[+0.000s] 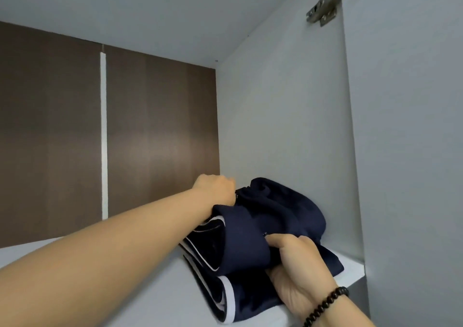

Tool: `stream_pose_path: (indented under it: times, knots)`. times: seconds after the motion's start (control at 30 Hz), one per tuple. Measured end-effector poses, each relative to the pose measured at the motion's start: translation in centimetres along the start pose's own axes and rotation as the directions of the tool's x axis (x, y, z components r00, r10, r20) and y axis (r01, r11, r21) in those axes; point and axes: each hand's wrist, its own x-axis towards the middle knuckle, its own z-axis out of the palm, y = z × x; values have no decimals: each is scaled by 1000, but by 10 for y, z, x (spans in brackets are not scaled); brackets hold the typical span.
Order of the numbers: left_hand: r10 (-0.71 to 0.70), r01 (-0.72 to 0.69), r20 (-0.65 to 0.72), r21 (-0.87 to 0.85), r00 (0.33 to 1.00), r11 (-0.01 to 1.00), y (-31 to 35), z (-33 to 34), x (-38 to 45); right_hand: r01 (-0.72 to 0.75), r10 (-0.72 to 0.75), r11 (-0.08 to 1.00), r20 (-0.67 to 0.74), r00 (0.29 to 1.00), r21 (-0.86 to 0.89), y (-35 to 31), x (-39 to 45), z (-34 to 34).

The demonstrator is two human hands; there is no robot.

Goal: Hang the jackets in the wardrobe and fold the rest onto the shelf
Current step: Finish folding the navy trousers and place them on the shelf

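Both hands' grip on folded navy clothes (263, 226)

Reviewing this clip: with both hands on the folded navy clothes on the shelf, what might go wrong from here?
1. The navy bundle looks loosely rolled on top; it may unfold when the left hand and right hand let go.
2. Its near edge lies close to the shelf front, so it could slide off.

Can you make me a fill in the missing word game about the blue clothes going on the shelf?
1. The folded clothes are dark ____ with white trim.
2. They lie on a white ____.
3. The right hand wears a beaded ____ on its wrist.
4. The left hand grips the far end of the ____.

Missing words: blue, shelf, bracelet, clothes
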Motion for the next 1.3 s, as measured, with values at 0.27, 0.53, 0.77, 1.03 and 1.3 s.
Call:
stream_pose_path:
  times: [0.27,0.53,0.77,1.03,1.3]
  knots:
    - [7,57,212,-298,977,953,15,-41,-95,-118,99,944,76,992,309,-10,2,-1]
    - [-151,174,91,-362,984,916,61,1,-170,-361,287,827,227,931,432,-24,4,-19]
    - [-331,303,50,-544,942,782,101,-19,-226,-402,342,821,214,915,405,-42,-17,-27]
    - [-487,396,-91,-464,868,792,117,-88,-329,-469,422,847,222,879,249,-61,-94,-71]
    - [-597,521,-69,-416,799,746,184,-118,-481,-474,468,876,393,792,-88,-36,-245,-84]
